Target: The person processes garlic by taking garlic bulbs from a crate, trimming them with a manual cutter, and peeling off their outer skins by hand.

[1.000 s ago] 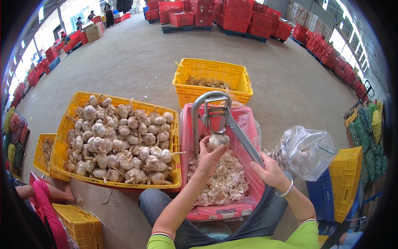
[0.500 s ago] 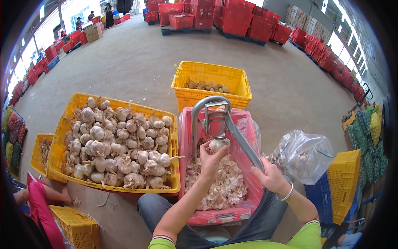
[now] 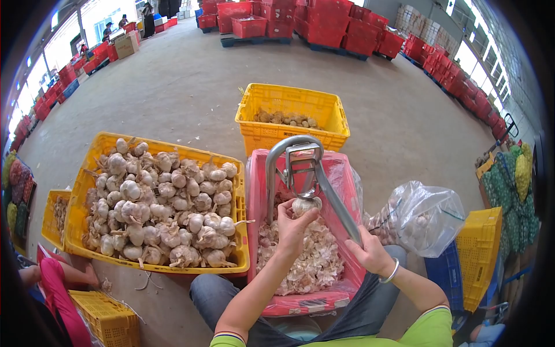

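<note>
And here's the shift: the right hand (image 3: 371,253) has drawn the grey handle (image 3: 340,203) a little lower than half a second ago, and the metal cup (image 3: 308,195) under the frame now sits right down at the top of the garlic bulb (image 3: 306,206). That looks like the moment when tool and bulb start to work together, with the left hand (image 3: 293,230) as the steady partner!

The bulb is held up over the near half of the pink tub (image 3: 289,304), above the loose skins (image 3: 306,263) lying inside it. Left fingers are closed around it, thumb on the near side; right fingers are wrapped around the handle's lower end, at the tub's right side. To the tub's left, the big yellow crate (image 3: 156,268) stands heaped with whole bulbs (image 3: 167,202), and beyond the tub sits another yellow crate (image 3: 260,134).

Now, the tricky bits: whether the cup presses the bulb or only hovers there, I can't tell. The bulb's underside disappears behind the left hand, and the tool's foot is lost too. Right of the tub, a cloudy plastic bag (image 3: 428,225) blurs its contents.
</note>
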The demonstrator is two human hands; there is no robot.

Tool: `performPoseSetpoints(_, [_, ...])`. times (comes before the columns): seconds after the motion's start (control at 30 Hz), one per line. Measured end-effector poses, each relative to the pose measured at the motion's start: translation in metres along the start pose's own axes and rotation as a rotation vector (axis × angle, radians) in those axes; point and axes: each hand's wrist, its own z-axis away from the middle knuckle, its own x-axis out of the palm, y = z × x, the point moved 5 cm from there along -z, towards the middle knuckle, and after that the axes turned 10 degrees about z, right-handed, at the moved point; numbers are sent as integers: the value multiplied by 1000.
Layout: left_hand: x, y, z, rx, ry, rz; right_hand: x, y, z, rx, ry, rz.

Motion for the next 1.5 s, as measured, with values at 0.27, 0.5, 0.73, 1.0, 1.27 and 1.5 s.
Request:
performPoseSetpoints(0.27, [2, 0, 0, 54, -44, -104, 15, 14, -2, -7, 60, -54])
performPoseSetpoints(0.5, [-3, 0, -3, 98, -51, -182, 68, 70, -37, -98, 176, -125])
performPoseSetpoints(0.73, [-8, 3, -3, 54, -118, -124, 89, 88, -44, -124, 274, -147])
performPoseSetpoints(1.0, [-24, 7, 11, 108, -144, -163, 54, 57, -10, 32, 199, -102])
performPoseSetpoints(1.27, [-10, 15, 11, 117, -177, -164, 17, 16, 7, 38, 182, -88])
performPoseSetpoints(1.5, [-8, 6, 4, 125, -155, -178, -7, 2, 14, 179, -15, -186])
